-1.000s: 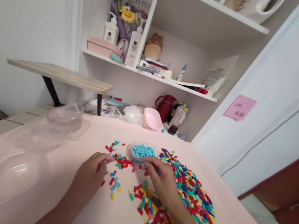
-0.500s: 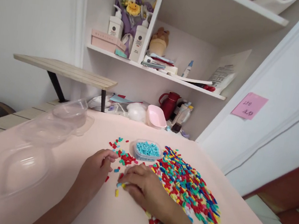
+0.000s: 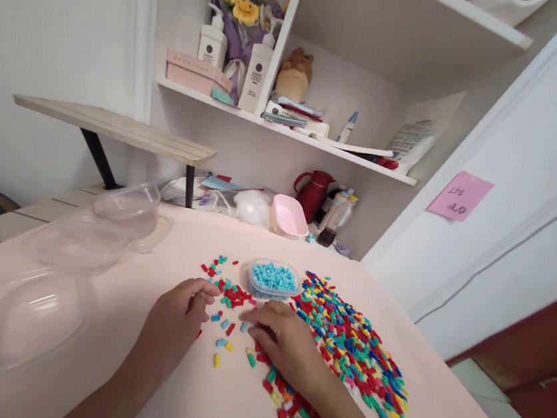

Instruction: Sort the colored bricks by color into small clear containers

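My left hand (image 3: 180,315) rests on the pink tabletop left of the scattered small coloured bricks (image 3: 234,295). Its fingers are loosely bent, with a gap between thumb and index finger; nothing shows in them. My right hand (image 3: 288,341) hovers low or rests over bricks right of the middle, fingers apart, the fingertips beside a small blue brick (image 3: 243,326). Just beyond it stands a clear plastic box (image 3: 273,293) filled with light-blue bricks (image 3: 275,276). A large mixed pile of bricks (image 3: 353,352) spreads to the right, and more lie under my right forearm.
Clear plastic containers (image 3: 42,316) lie on the left. At the back are a pink bowl (image 3: 290,216), a red jug (image 3: 313,195) and bottles (image 3: 338,218). A wooden stand (image 3: 116,130) is at back left, below a white shelf (image 3: 287,129) holding pump bottles.
My right hand has shifted slightly right and away from me, uncovering several loose bricks between the hands. My left hand has stayed almost in place. The view has shifted slightly.
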Available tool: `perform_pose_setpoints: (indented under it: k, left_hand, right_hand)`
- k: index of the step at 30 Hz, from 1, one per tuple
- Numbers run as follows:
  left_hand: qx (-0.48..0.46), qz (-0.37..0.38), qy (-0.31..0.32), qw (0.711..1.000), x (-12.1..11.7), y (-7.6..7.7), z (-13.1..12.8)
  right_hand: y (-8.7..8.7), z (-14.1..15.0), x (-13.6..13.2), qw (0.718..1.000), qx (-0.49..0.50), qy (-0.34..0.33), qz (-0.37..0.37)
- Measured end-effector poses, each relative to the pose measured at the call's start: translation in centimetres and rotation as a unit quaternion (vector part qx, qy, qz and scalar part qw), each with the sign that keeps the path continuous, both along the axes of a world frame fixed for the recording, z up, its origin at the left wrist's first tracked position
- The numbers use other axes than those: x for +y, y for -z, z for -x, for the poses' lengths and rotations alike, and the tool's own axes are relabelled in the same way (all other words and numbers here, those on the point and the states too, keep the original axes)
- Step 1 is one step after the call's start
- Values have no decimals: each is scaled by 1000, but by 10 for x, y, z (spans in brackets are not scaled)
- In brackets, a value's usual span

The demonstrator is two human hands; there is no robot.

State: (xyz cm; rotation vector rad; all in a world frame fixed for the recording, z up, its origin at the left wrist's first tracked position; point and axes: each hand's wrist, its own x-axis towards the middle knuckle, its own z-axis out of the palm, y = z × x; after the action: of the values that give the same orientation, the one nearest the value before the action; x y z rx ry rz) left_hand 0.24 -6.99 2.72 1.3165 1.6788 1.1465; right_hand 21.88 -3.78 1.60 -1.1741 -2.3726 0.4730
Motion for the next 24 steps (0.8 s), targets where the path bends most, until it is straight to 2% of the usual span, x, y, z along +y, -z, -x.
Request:
perform_pose_setpoints:
  k: [4, 7, 9, 11, 14, 19, 22, 24]
  left_hand:
    - [-5, -9, 0, 1000, -1, -1, -1]
    - [-15, -7, -7, 1000, -2, -3, -2]
    - [-23, -5, -11, 1000, -3, -4, -3]
    - [-23, -7, -11, 1000, -3, -4, -3]
    - [-6, -11, -2, 1000, -2, -2, -3]
    - [8, -15, 7, 1000, -1, 2, 0]
    - [2, -16, 0, 1000, -1, 2, 1]
    - [1, -19, -4, 1000, -1, 1, 0]
  right_hand:
    - [2, 4, 1, 1000, 24, -2, -10]
    - [-1, 6, 2, 994, 108, 22, 8]
    - [-3, 4, 7, 977, 196, 79, 25]
    - [-6, -1, 15, 949, 280, 141, 36]
    - [-7, -11, 30, 926, 329, 184, 20]
    - [-7, -21, 33, 935, 308, 173, 1]
    - [-10, -16, 21, 943, 305, 132, 10]
    - [-13, -8, 11, 959, 269, 93, -5]
